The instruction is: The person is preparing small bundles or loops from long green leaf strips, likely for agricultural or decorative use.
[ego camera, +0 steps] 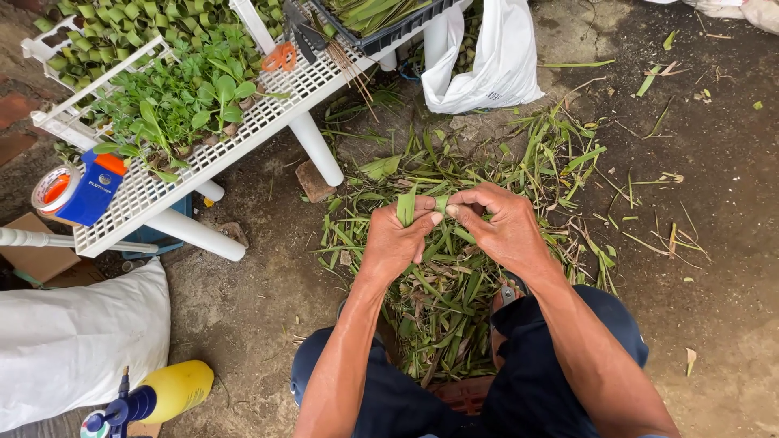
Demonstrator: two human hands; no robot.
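Free room and obstacles. Beyond the fingertips (451, 212), a heap of cut green leaves (454, 268) covered the ground. To their left, the white rack's legs (318, 150) and a small stone (314, 182) stood in the way; a white bag (487, 61) lay farther ahead. Right of the fingers, bare dirt (714, 268) carried only scattered scraps.

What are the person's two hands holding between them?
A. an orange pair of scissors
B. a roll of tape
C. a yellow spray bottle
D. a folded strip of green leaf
D: the left hand and right hand meet on a folded green leaf strip, above the pile of leaf cuttings.
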